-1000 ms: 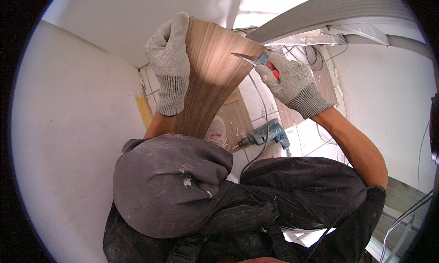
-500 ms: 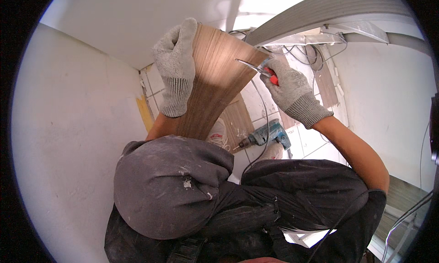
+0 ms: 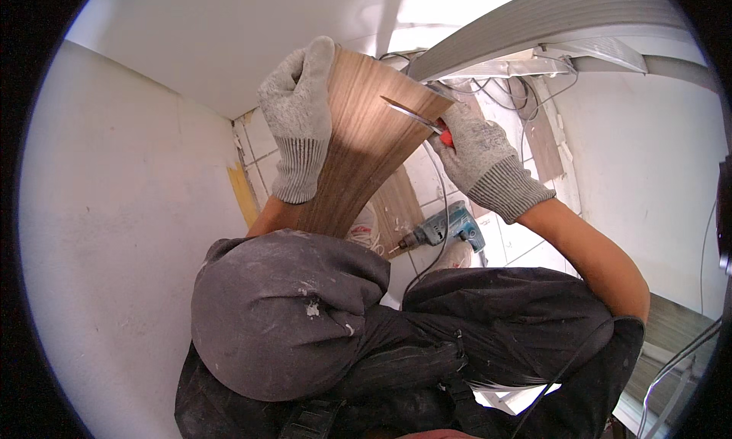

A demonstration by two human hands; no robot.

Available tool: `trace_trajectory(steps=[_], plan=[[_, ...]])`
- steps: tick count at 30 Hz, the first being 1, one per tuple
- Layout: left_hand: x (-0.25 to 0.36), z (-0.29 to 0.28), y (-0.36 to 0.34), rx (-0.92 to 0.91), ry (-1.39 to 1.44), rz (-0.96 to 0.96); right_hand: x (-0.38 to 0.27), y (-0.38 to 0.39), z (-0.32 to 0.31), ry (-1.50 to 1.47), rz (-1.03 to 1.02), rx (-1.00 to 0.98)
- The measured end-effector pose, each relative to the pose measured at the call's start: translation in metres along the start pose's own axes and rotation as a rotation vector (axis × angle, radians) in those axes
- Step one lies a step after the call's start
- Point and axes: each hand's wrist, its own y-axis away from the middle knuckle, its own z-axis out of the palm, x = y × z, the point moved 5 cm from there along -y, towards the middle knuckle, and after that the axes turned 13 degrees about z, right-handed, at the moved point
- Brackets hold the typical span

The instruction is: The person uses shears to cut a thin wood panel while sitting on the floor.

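Note:
My left hand (image 3: 297,107), in a grey knit glove, is closed on the left edge of a wood-grain strip (image 3: 364,141), which slants from my lap up and away from me. My right hand (image 3: 476,160), gloved the same way, is closed around a red-handled cutting tool (image 3: 446,138) at the strip's right edge. The tool's long metal blade lies across the face of the strip near its far end, pointing left. The fingertips of my right hand are partly hidden by the strip and handle.
A teal drill (image 3: 438,229) lies beside my shoes on white tiles (image 3: 526,244), with a board piece (image 3: 396,195) nearby. Dark cables (image 3: 518,96) run under grey metal beams (image 3: 534,12). White walls (image 3: 130,210) enclose me left, right and ahead.
Both hands and the strip have moved slightly down, my left hand also rightward. The tool has tilted and moved down, with less of its red handle showing.

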Motion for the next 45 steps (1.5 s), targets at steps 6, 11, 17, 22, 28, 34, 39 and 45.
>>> trace_trajectory(steps=[6,11,17,22,28,34,39,45], plan=[[-0.012,-0.007,-0.004,0.035,-0.040,0.000,-0.009,0.002,0.002,0.008,-0.012,0.069],[-0.005,-0.001,-0.002,0.041,0.065,0.063,0.000,0.000,0.002,-0.020,-0.090,0.124],[-0.001,0.000,-0.001,0.096,0.042,0.032,-0.003,0.001,0.001,0.044,-0.078,0.136],[0.003,-0.003,0.001,0.072,-0.024,0.110,-0.004,0.000,0.002,0.042,-0.033,0.041],[0.001,-0.002,0.000,0.082,-0.008,0.078,0.003,-0.012,0.006,0.044,-0.085,0.003],[0.010,-0.001,0.001,0.009,-0.055,0.019,0.003,-0.011,0.002,0.029,-0.103,0.002],[0.004,0.001,0.004,-0.037,-0.042,-0.003,0.009,-0.012,0.003,-0.040,-0.059,-0.004],[0.006,0.005,0.007,-0.007,-0.003,0.039,0.009,-0.005,0.011,-0.052,0.023,-0.127]])
